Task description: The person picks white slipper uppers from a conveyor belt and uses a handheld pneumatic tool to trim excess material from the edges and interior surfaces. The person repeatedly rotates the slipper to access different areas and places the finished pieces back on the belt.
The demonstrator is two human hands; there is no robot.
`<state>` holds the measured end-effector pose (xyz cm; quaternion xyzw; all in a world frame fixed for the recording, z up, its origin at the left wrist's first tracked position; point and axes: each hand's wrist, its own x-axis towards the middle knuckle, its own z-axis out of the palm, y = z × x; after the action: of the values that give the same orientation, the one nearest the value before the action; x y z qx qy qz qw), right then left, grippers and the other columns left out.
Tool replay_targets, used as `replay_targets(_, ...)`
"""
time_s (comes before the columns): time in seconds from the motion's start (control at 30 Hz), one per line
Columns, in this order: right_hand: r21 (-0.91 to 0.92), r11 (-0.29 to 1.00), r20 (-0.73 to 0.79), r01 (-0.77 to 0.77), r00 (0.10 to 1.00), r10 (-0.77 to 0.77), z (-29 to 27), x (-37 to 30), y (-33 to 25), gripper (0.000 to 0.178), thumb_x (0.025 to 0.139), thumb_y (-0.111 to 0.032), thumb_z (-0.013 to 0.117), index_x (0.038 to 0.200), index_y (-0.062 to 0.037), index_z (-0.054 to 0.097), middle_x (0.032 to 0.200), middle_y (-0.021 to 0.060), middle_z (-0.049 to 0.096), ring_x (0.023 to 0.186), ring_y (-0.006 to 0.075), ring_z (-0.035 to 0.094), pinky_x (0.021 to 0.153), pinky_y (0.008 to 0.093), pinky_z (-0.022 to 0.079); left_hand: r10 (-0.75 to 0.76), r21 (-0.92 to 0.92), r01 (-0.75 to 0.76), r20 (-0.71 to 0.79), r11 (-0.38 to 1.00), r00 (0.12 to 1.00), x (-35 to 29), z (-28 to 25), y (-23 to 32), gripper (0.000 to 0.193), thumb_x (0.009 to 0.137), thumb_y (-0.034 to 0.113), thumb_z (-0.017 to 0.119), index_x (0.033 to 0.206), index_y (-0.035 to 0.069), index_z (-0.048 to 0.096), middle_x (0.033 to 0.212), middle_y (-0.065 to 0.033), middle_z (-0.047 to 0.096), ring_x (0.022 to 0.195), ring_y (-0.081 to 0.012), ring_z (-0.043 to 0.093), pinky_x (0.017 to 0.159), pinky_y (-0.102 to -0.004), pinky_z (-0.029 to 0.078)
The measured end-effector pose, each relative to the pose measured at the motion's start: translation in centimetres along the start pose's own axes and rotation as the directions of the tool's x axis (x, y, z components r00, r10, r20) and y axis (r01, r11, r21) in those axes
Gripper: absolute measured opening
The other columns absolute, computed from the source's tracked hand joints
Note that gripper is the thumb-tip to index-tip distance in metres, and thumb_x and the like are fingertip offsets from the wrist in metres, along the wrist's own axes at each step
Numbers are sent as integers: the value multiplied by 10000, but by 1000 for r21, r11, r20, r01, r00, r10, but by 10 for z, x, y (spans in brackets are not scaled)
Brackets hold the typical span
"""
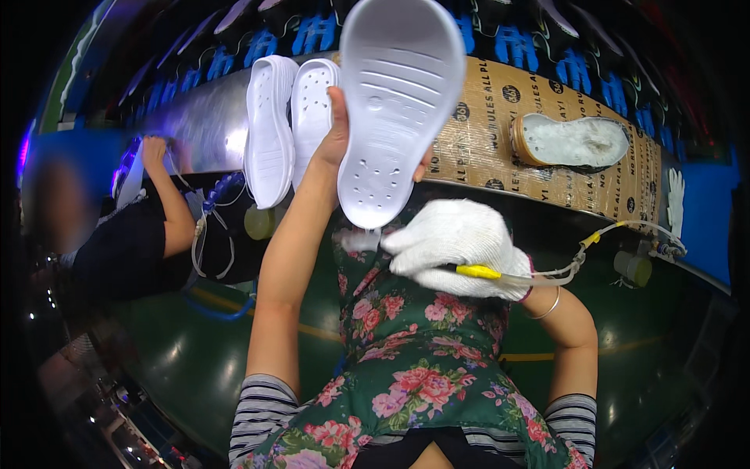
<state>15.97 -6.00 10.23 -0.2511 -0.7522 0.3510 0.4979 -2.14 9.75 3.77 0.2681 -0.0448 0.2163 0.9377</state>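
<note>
A white shoe sole (391, 117) is held up in front of me, its hollow inner face with ridges and small holes toward me. My left hand (336, 141) is bare and wraps around it from behind, thumb on its left edge, fingertips showing at the right. My right hand (457, 242), in a white knit glove, is closed on a brush with a yellow handle (478, 271) fed by a clear tube (555, 277). The brush's whitish bristles (363, 238) are just below the sole's lower end; whether they touch it I cannot tell.
Two more white soles (270, 129) lie left on the metal bench. Brown printed cardboard (484, 133) covers its right part, bearing a smeared sole (574, 141). A white glove (676, 199) hangs far right. Blue clamps (516, 47) line the back. A co-worker's arm (176, 211) is at left.
</note>
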Motion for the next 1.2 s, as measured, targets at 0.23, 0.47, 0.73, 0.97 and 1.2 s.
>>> replay_targets(0.23, -208, 977, 83, 42, 996, -25, 7, 1, 7, 340, 735, -43, 834, 1059, -116, 766, 1115, 90, 774, 916, 296, 745, 770, 397, 591, -209, 338, 313, -311, 887, 927, 2, -18, 21, 1112, 802, 858, 633, 1551, 47, 495, 1298, -274, 679, 1088, -410, 741, 811, -536, 675)
replay_targets(0.47, 603, 654, -219, -457, 694, 686, -5, -20, 10, 137, 850, 12, 793, 987, 20, 787, 1129, 203, 786, 929, 241, 758, 838, 342, 605, 227, 562, 89, -467, 822, 855, 26, -11, 19, 969, 991, 819, 308, 1555, 53, 497, 1369, -177, 680, 1205, -272, 707, 987, -383, 612)
replay_targets(0.73, 904, 427, -379, -16, 434, 817, -7, -30, 39, 235, 941, 4, 731, 1171, 53, 734, 1088, 132, 755, 934, 192, 711, 793, 293, 566, 569, 111, -648, -603, 754, 559, -22, 5, -35, 572, 1100, 345, 528, 1575, 44, 421, 1586, -176, 502, 1466, -367, 475, 1232, -600, 359)
replay_targets(0.97, 802, 557, -434, -215, 431, 791, -3, -29, 31, 237, 933, -9, 753, 1164, 42, 756, 1072, 112, 775, 922, 174, 728, 792, 283, 567, -7, -470, -263, -498, 843, 867, -83, 61, -98, 927, 1014, 685, 369, 1692, 66, 236, 1655, -330, 336, 1437, -583, 436, 1122, -739, 406)
replay_targets(1.2, -158, 884, -515, -440, 801, 306, -27, 4, -10, 223, 828, -55, 840, 1049, -33, 827, 1049, 132, 814, 943, 208, 783, 844, 328, 610, 80, -417, -248, -381, 874, 921, -57, 60, -132, 1059, 767, 553, 676, 1653, 84, 334, 1625, -225, 437, 1461, -561, 431, 1145, -788, 361)
